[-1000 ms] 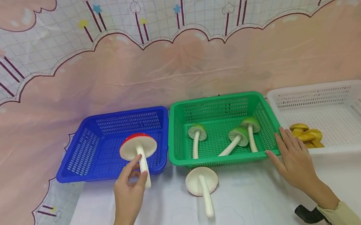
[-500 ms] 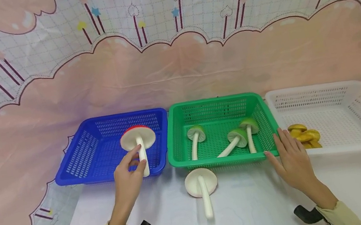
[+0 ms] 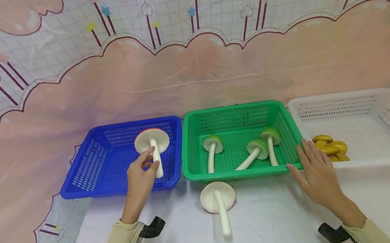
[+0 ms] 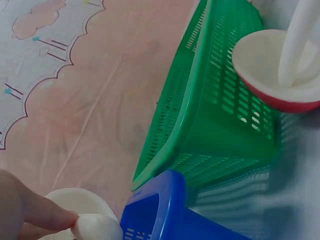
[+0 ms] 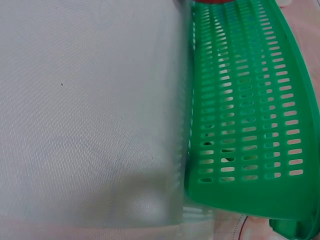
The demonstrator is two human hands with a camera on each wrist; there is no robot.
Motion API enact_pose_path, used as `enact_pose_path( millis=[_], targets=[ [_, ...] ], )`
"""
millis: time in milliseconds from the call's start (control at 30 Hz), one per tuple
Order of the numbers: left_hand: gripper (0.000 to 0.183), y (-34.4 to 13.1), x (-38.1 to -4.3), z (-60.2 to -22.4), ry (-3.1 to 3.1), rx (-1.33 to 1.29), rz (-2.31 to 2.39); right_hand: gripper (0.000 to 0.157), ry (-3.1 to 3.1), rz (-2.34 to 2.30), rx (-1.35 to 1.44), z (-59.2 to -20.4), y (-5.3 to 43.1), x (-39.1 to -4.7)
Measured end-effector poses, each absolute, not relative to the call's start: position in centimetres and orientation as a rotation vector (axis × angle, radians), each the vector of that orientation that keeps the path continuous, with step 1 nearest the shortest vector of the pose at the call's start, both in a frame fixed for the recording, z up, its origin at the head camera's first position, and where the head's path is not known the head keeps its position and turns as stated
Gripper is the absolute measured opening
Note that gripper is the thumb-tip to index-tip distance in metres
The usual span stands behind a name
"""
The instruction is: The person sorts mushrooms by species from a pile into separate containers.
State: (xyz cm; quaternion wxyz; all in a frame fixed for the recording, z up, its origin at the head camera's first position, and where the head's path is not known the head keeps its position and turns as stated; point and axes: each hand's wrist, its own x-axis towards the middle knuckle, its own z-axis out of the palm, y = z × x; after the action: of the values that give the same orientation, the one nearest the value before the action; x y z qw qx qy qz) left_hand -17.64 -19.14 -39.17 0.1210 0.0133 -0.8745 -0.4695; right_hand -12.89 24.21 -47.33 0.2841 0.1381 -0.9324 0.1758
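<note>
In the head view my left hand (image 3: 141,178) pinches the white stem of a red-capped toy mushroom (image 3: 143,143) over the blue basket (image 3: 121,189), its pale underside toward me. The left wrist view shows the thumb and finger on the stem's end (image 4: 97,227). My right hand (image 3: 318,173) lies with its fingers straight on the front right corner of the green basket (image 3: 242,172). A second red-capped mushroom (image 3: 223,215) lies on the white table, in front of the green basket. Inside the green basket are several green-capped mushrooms (image 3: 258,148).
To the right stands a white basket (image 3: 387,160), with yellow mushrooms (image 3: 333,148) in its near left corner. The three baskets stand side by side at the back of the white table (image 3: 273,220), before a patterned cloth (image 3: 210,76).
My left hand has carried the red-capped mushroom forward and slightly right, farther over the blue basket. The right hand has stayed on the green basket's corner.
</note>
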Motion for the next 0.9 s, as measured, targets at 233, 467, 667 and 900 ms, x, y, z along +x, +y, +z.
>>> enact_pose_path(
  millis=[233, 467, 667, 900],
  targets=[
    [0.044, -19.3, -19.4, -40.0, -2.618, 0.051, -1.353, 0.068, -2.489, 0.477, 0.366, -47.5, 24.2, -12.8],
    [0.044, -19.8, -20.5, -41.0, -2.706, 0.043, -1.296, 0.069, -2.476, 0.472, 0.378, -47.5, 24.2, -12.9],
    [0.045, -20.2, -21.1, -41.4, -2.84, -0.038, -1.153, 0.069, -2.474, 0.472, 0.379, -47.3, 24.2, -12.9],
    [0.045, -20.2, -21.5, -41.7, -2.918, -0.052, -1.103, 0.067, -2.49, 0.477, 0.369, -47.5, 24.2, -12.9]
  ],
)
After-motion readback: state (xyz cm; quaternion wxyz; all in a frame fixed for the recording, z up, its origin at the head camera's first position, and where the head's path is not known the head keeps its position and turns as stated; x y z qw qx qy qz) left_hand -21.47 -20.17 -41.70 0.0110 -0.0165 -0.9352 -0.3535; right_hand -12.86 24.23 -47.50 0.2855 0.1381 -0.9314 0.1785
